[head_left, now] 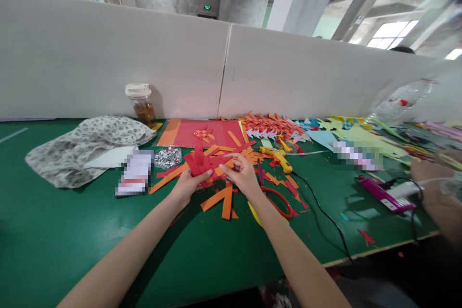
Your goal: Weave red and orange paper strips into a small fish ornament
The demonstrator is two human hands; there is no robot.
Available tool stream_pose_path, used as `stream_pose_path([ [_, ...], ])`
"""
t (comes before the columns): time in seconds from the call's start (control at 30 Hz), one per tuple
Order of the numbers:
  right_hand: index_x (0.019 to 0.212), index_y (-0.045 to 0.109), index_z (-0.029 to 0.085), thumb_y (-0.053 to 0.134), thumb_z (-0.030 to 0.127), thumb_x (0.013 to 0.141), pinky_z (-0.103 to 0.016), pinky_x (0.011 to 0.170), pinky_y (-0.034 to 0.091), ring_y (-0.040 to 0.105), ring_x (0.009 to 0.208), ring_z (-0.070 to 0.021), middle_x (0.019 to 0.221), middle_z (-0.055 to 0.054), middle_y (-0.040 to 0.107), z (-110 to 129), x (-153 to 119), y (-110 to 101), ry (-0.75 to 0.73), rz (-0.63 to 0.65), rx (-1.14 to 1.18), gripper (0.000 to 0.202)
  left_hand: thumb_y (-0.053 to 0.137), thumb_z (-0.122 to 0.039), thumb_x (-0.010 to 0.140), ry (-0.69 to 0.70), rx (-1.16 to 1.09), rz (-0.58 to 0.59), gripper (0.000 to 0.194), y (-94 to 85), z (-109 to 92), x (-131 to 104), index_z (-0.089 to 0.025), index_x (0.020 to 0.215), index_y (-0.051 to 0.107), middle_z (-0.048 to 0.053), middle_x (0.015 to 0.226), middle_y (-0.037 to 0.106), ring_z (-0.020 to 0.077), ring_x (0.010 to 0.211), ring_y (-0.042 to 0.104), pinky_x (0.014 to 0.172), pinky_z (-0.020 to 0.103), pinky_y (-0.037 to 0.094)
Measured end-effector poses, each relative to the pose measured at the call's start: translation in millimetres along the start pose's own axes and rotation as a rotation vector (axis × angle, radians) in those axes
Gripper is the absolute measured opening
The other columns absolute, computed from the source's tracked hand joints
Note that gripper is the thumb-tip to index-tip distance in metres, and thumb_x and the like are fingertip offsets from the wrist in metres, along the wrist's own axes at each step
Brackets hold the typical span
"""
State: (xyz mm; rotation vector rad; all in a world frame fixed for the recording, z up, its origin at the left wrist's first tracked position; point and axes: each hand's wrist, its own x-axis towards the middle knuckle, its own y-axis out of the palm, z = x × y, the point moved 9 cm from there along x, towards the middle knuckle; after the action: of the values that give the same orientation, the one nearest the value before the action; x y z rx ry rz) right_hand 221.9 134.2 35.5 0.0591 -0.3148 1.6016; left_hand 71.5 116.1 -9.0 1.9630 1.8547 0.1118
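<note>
My left hand point(185, 187) is closed on several red paper strips point(198, 160), thumb on top and strips fanning upward. Close by on the right, my right hand point(243, 176) pinches the end of an orange paper strip point(224, 167), which reaches toward the red ones. Whether the two colours are interlaced cannot be made out. Under and around both hands lie loose orange strips point(227, 202) and red scraps. Orange-handled scissors point(283, 209) rest beside my right wrist, partly covered by the forearm. Behind the hands, a woven paper fish point(204, 134) lies on a red sheet point(225, 130).
A yellow glue gun point(276, 156) trails a black cord. Woven fish point(270, 122) are piled at the back. Left are a bag of googly eyes point(168, 158), a phone point(135, 173), patterned cloth point(90, 147) and a drink cup point(142, 106). Another person's arm point(440, 183) is beside a purple glue gun point(386, 196).
</note>
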Motion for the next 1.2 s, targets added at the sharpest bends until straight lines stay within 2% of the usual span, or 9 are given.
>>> stream_pose_path([
  [0.13,0.105,0.053,0.022,0.073,0.037,0.063,-0.028,0.062,0.050,0.059,0.064,-0.0138,0.070,0.002,0.060,1.5,-1.7,6.2,-0.010,0.057,-0.017,0.049,0.080,-0.031,0.058,0.033,0.000,0.010,0.042,1.9,-1.4,-0.4,-0.013,0.093,0.066,0.010,0.091,0.072,0.0180,0.076,0.067,0.071,0.028,0.053],
  [0.23,0.106,0.053,0.023,0.073,0.034,0.064,-0.031,0.068,0.050,0.063,0.071,-0.0166,0.081,-0.002,0.066,2.2,-1.2,6.4,-0.020,0.066,0.001,0.048,0.078,-0.035,0.059,0.048,0.061,-0.012,0.042,1.0,-4.2,-2.0,-0.013,0.092,0.066,0.010,0.090,0.072,0.0178,0.074,0.067,0.066,0.027,0.052],
  [0.47,0.105,0.051,0.022,0.074,0.032,0.061,-0.030,0.061,0.049,0.061,0.063,-0.0158,0.073,0.000,0.064,-1.8,3.0,-3.2,0.001,-0.014,0.034,0.050,0.078,-0.032,0.060,0.088,-0.004,0.083,0.044,5.4,-8.2,-0.7,-0.014,0.098,0.065,0.010,0.098,0.071,0.0205,0.086,0.066,0.077,0.030,0.052],
  [0.63,0.110,0.048,0.024,0.078,0.034,0.056,-0.033,0.063,0.052,0.061,0.063,-0.0173,0.071,0.002,0.062,-2.6,-0.5,3.2,0.075,0.004,0.084,0.062,0.079,-0.032,0.058,0.131,0.008,0.095,0.045,4.3,-7.9,2.6,-0.015,0.097,0.065,0.009,0.094,0.072,0.0199,0.079,0.067,0.071,0.029,0.052],
  [0.83,0.112,0.048,0.025,0.079,0.028,0.054,-0.034,0.066,0.053,0.060,0.063,-0.0159,0.071,0.003,0.058,-1.4,-3.3,5.4,0.104,0.030,0.081,0.066,0.079,-0.030,0.058,0.151,0.051,0.050,0.042,2.8,-10.0,0.7,-0.017,0.095,0.065,0.006,0.088,0.073,0.0156,0.072,0.066,0.066,0.025,0.050],
  [1.03,0.113,0.051,0.026,0.078,0.033,0.056,-0.031,0.068,0.049,0.058,0.067,-0.0143,0.075,0.003,0.057,1.2,-5.6,10.2,0.088,0.083,0.054,0.064,0.077,-0.033,0.060,0.161,0.033,0.102,0.038,8.0,-8.5,0.6,-0.016,0.093,0.065,0.005,0.090,0.071,0.0147,0.075,0.064,0.066,0.023,0.049],
  [1.2,0.113,0.052,0.026,0.075,0.031,0.059,-0.028,0.064,0.047,0.055,0.068,-0.0143,0.074,0.002,0.056,2.1,-2.4,-0.8,0.028,-0.014,-0.011,0.059,0.078,-0.033,0.059,0.109,0.007,0.025,0.036,3.3,-7.8,0.0,-0.016,0.088,0.065,0.003,0.090,0.069,0.0113,0.075,0.062,0.065,0.020,0.049],
])
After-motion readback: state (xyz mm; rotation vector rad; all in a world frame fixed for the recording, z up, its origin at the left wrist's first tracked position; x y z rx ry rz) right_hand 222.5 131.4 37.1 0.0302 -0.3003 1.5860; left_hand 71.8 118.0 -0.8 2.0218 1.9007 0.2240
